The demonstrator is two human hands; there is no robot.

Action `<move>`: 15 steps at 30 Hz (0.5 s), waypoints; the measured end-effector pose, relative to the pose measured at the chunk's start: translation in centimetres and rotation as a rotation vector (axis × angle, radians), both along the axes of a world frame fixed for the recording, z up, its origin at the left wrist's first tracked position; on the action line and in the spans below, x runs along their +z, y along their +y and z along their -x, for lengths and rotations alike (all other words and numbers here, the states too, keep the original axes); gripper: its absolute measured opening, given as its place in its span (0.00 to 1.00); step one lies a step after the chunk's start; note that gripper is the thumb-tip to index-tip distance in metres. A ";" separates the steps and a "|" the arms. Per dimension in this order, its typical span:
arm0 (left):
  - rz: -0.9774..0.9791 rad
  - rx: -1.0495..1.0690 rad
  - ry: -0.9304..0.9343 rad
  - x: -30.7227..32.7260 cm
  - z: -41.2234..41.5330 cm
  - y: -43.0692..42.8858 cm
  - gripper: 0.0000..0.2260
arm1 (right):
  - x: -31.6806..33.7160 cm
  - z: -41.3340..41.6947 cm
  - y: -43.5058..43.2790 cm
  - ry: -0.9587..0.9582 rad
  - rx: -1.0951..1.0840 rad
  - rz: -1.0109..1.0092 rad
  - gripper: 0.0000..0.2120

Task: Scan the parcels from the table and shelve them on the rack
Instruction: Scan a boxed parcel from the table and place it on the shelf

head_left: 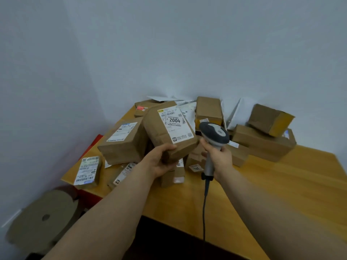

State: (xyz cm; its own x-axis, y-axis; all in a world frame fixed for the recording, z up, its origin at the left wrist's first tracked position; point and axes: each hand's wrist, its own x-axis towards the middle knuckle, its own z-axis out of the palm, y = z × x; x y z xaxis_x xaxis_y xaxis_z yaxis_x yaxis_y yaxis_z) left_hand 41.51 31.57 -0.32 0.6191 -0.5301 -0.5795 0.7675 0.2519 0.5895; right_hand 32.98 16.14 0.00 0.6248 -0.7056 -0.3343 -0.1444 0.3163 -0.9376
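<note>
Fingers of the left hand (161, 162) grip a labelled parcel (169, 132), lifted above the table's (281, 184) far-left heap; the right hand (218, 156) clasps the scanner (215, 136) just beside it.

Single head-worn view, forward and down, apparently close above the table (281, 184).

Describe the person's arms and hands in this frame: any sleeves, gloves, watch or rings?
The left forearm and right forearm are bare up to the frame edge, with no sleeve in view. The left hand and right hand wear no gloves. No watch, wristband or ring shows on either wrist or on the visible fingers.
</note>
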 end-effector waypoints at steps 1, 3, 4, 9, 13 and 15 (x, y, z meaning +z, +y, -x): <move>-0.005 -0.042 -0.041 0.4 1.0 -0.2 0.22 | 0.5 0.9 -0.6 -0.014 0.001 -0.005 0.14; -0.009 -0.123 -0.100 0.9 3.1 -0.4 0.22 | 1.4 3.0 -2.0 -0.045 0.008 -0.022 0.13; -0.009 -0.167 -0.123 1.2 4.2 -0.6 0.22 | 1.9 4.1 -2.6 -0.061 0.014 -0.033 0.14; -0.051 -0.352 -0.262 1.9 9.5 -2.3 0.35 | 4.1 9.7 -5.3 -0.143 0.038 -0.026 0.18; -0.158 -0.445 -0.349 2.9 13.0 -4.0 0.35 | 5.2 13.8 -7.1 -0.178 0.111 -0.014 0.12; -0.185 -0.422 -0.366 3.6 14.0 -4.6 0.33 | 5.5 15.5 -7.9 -0.178 0.128 0.000 0.12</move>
State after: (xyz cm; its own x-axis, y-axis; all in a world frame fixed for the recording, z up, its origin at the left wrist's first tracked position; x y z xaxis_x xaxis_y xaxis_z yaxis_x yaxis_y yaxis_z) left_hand 27.47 26.99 3.30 0.5534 -0.6848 -0.4742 0.5176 -0.1633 0.8399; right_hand 17.50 8.26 5.54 0.7587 -0.6165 -0.2107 -0.0153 0.3065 -0.9517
